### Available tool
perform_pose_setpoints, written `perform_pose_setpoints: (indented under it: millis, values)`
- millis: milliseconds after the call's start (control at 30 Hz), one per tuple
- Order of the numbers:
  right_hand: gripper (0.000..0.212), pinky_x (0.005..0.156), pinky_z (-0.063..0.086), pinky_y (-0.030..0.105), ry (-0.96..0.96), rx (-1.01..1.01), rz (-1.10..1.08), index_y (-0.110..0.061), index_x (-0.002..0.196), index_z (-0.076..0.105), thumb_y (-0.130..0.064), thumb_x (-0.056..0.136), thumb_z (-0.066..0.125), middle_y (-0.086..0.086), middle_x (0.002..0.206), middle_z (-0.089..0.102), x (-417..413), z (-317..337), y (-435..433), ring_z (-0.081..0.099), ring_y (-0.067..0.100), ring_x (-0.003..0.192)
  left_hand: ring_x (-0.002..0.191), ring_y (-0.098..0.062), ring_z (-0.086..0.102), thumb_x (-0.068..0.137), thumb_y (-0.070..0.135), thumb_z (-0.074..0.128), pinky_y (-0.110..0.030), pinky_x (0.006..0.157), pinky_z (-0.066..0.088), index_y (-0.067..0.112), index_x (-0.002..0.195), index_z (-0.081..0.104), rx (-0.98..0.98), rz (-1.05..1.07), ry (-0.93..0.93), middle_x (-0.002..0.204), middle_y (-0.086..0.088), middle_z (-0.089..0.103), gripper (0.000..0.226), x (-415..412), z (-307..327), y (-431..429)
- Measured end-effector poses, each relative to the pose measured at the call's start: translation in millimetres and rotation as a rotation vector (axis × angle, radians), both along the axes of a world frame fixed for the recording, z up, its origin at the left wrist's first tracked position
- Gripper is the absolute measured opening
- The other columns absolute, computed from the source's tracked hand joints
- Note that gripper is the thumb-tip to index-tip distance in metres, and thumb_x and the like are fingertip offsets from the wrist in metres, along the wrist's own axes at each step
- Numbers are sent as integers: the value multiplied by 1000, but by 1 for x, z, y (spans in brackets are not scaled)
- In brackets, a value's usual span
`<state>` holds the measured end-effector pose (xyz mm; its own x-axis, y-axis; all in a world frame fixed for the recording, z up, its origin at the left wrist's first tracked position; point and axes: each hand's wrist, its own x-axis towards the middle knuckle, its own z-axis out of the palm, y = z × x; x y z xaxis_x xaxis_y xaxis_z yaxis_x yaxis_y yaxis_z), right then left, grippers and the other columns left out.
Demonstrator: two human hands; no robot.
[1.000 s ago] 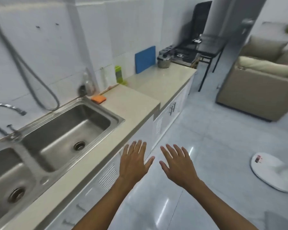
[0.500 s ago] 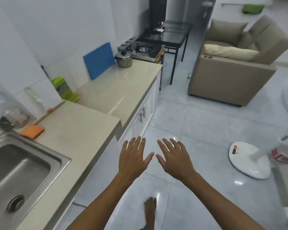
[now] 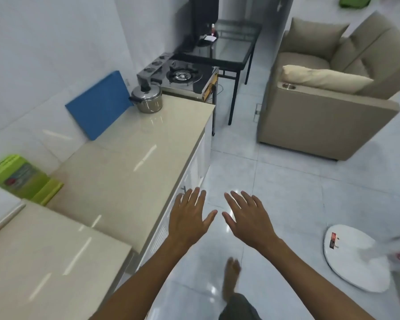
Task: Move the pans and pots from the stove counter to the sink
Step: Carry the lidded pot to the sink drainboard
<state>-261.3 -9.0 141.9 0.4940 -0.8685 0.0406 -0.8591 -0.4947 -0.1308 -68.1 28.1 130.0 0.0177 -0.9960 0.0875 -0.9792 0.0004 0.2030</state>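
A steel pot [image 3: 147,99] with a lid and black knob stands at the far end of the beige counter [image 3: 125,158], beside the gas stove [image 3: 183,76]. My left hand [image 3: 188,217] and my right hand [image 3: 247,218] hover side by side in front of the counter's edge, over the floor, palms down. Both have spread fingers and hold nothing. The pot is well ahead of them, out of reach. The sink is out of view.
A blue cutting board [image 3: 97,105] leans on the wall left of the pot. A green box [image 3: 21,179] sits at the counter's left. A glass table [image 3: 231,46], a beige armchair [image 3: 328,95] and a white fan base [image 3: 356,257] stand on the tiled floor.
The view has swung right and forward along the counter: the sink has left the frame and the pot and stove are closer. Both hands stay open in front of me.
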Motion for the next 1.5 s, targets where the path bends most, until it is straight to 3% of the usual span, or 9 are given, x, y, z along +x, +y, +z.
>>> perform_pose_setpoints:
  millis: [167, 433, 600, 767, 933, 1067, 1233, 1400, 1500]
  values:
    - [58, 111, 41, 53, 0, 7, 72, -14, 146, 54, -49, 101, 42, 10, 146, 59, 19, -11, -153, 54, 36, 135, 140, -30, 49, 96, 64, 39, -50, 117, 36, 13, 144, 55, -7, 86, 10, 150, -10, 55, 72, 21, -7, -132]
    - [55, 107, 46, 50, -17, -5, 248, -14, 145, 54, -47, 101, 47, 10, 145, 61, 94, 3, -379, 55, 34, 134, 134, -29, 56, 95, 60, 50, -49, 112, 42, 11, 139, 60, -78, 383, 59, 144, -11, 60, 67, 74, 8, -315]
    - [58, 109, 43, 47, -19, 10, 364, -17, 150, 48, -51, 103, 40, 8, 149, 57, 162, 1, -489, 52, 31, 137, 141, -26, 48, 96, 66, 37, -47, 118, 34, 15, 146, 52, -57, 526, 46, 151, -8, 54, 73, 127, 3, -402]
    - [57, 102, 47, 44, -68, 83, 397, -16, 149, 47, -48, 102, 44, 7, 145, 60, 230, 0, -584, 57, 29, 130, 139, -27, 49, 96, 67, 34, -47, 116, 35, 15, 146, 50, -51, 662, 81, 151, -8, 55, 74, 193, -11, -483]
    - [55, 91, 53, 45, -148, 197, 398, -16, 148, 48, -46, 102, 48, 8, 132, 67, 295, 2, -666, 64, 32, 114, 137, -27, 51, 97, 64, 38, -45, 115, 36, 13, 146, 50, -49, 824, 155, 149, -9, 56, 72, 251, -18, -540]
    - [54, 97, 51, 47, -239, 374, 383, -19, 148, 46, -48, 101, 47, 5, 137, 64, 349, -3, -730, 59, 29, 123, 133, -28, 55, 96, 64, 42, -45, 111, 39, 12, 143, 52, -61, 981, 196, 145, -10, 60, 71, 290, -21, -571]
    - [51, 96, 50, 44, -298, 468, 439, -20, 144, 49, -46, 100, 52, 5, 138, 64, 420, -26, -809, 62, 30, 122, 131, -30, 57, 96, 64, 44, -45, 108, 41, 11, 143, 51, -21, 1184, 250, 144, -12, 60, 71, 334, -35, -614]
    - [53, 99, 47, 49, -253, 579, 428, -24, 146, 45, -51, 100, 49, 3, 140, 60, 467, -42, -872, 57, 30, 125, 133, -34, 54, 98, 58, 46, -48, 109, 40, 9, 149, 44, -56, 1418, 507, 149, -14, 56, 70, 355, -47, -650]
    - [53, 99, 46, 50, -199, 624, 468, -24, 147, 44, -50, 101, 47, 6, 140, 59, 495, -60, -909, 56, 32, 126, 123, -36, 61, 102, 45, 48, -44, 102, 46, 7, 145, 48, -128, 1549, 632, 138, -15, 64, 57, 368, -57, -680]
